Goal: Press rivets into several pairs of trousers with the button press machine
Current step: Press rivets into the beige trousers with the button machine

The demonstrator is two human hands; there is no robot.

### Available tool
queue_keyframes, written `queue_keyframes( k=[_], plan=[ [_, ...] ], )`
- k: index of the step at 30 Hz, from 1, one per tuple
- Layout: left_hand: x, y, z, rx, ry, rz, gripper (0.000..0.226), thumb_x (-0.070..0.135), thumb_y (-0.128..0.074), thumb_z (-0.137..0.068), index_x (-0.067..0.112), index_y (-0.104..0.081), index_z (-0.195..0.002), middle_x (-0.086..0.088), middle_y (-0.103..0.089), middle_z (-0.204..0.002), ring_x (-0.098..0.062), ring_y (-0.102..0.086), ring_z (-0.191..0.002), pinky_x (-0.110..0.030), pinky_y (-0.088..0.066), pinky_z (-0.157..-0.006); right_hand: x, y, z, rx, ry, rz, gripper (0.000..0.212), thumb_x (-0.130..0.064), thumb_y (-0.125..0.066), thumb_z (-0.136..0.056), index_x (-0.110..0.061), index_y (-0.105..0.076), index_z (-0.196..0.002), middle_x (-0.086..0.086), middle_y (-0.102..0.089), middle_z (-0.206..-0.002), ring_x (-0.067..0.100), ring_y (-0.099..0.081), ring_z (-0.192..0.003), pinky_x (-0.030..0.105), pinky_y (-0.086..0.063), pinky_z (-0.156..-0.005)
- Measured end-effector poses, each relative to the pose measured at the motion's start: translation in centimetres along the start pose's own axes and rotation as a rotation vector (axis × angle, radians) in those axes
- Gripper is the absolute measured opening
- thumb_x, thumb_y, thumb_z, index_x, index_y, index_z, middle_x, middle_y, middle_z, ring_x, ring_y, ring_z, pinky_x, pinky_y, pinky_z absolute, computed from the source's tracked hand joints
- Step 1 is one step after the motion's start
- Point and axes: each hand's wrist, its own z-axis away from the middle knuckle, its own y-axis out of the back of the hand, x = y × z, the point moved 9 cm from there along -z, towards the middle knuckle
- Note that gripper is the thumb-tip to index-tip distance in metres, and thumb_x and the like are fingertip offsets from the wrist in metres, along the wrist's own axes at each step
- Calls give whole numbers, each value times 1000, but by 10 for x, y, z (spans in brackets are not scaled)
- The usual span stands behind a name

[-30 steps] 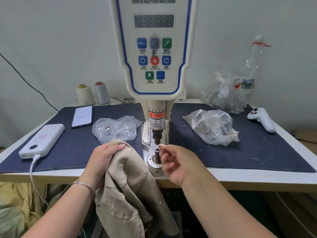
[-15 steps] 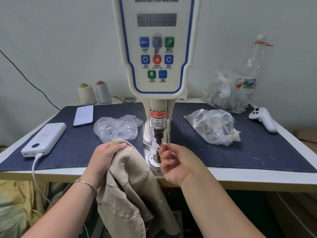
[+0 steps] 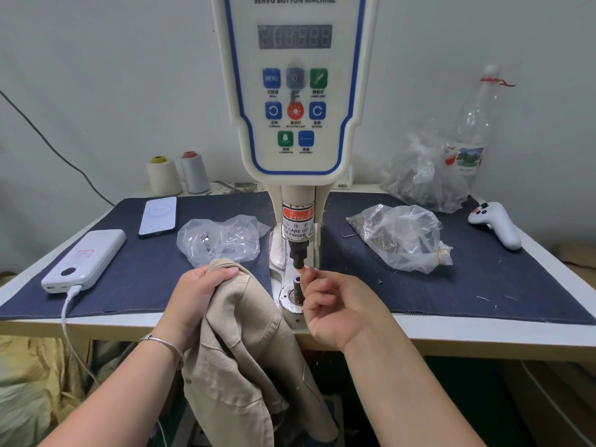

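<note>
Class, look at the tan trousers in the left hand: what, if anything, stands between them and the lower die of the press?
The right hand does: its fingertips sit at the black upper punch, right over the lower die. The trousers, gripped by the left hand, hang just left of it.

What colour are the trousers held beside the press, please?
The trousers are beige, a plain khaki tan with no pattern, seen clearly in the head view.

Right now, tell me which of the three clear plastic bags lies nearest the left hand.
The bag left of the press column, nearly empty with a few metal bits, just beyond the left hand. The fuller bag and the rear bag lie right of the machine.
</note>
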Motion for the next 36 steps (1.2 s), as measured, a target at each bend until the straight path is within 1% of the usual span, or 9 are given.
queue_keyframes(
  k=[9,15,19,22,24,26,29,31,36],
  plan=[
    [-1,1,-1,-8,-1,-11,14,16,-69,-88,7,-77,-83,-9,-72,-80,-19,-64,-76,-33,-51,-72,2,-2,5,-35,-18,-32,15,4,-42,-91,2,-56,-89,6,-51,-52,5,-38,-27,12,-22,-27],
    [1,0,0,-15,4,-8,20,26,-74,-76,7,-78,-83,-10,-73,-82,-18,-66,-76,-32,-52,-72,-1,-3,5,-119,47,40,22,-1,-53,-73,7,-59,-93,6,-50,-58,6,-37,-30,12,-23,-29],
    [1,1,0,-5,-24,-16,14,14,-67,-89,7,-78,-83,-9,-73,-83,-18,-66,-76,-32,-51,-72,-42,21,9,-14,286,498,21,-7,-66,-74,3,-71,-92,8,-62,-66,8,-41,-38,14,-26,-31],
    [0,0,-1,-10,-31,-15,14,13,-67,-89,4,-77,-86,-10,-73,-84,-17,-66,-76,-31,-51,-71,-126,50,32,336,766,1017,8,-11,-68,-87,-12,-74,-93,3,-69,-73,12,-54,-46,21,-41,-42],
    [-1,1,-3,-11,-30,-10,14,14,-67,-88,4,-77,-85,-10,-72,-85,-16,-65,-75,-31,-52,-70,-171,60,49,636,1020,1410,11,-16,-68,-88,-21,-74,-96,-4,-71,-82,14,-62,-66,27,-49,-60],
    [-2,1,-4,-8,-29,-6,13,14,-68,-87,8,-78,-82,-8,-73,-83,-15,-66,-73,-30,-52,-69,-188,64,43,713,1037,1699,14,-22,-70,-87,-28,-73,-100,-11,-67,-85,12,-61,-78,25,-45,-66],
    [-3,3,-5,-8,-29,-4,13,16,-69,-87,8,-78,-83,-8,-73,-84,-17,-66,-75,-31,-52,-71,-188,67,19,614,931,1913,20,-29,-72,-86,-33,-70,-106,-15,-59,-84,7,-54,-78,21,-37,-57],
    [-3,4,-5,-3,-33,-15,14,16,-69,-87,7,-78,-84,-9,-73,-84,-18,-66,-76,-34,-51,-74,-187,64,13,570,926,1953,21,-32,-73,-85,-36,-68,-105,-17,-56,-83,6,-53,-79,22,-37,-58],
    [0,2,-2,5,-42,-18,14,15,-67,-88,6,-77,-83,-7,-73,-79,-13,-66,-69,-25,-53,-63,-185,59,4,538,912,2023,9,-36,-74,-83,-40,-67,-87,-15,-57,-88,10,-55,-83,26,-42,-66]
  ],
)
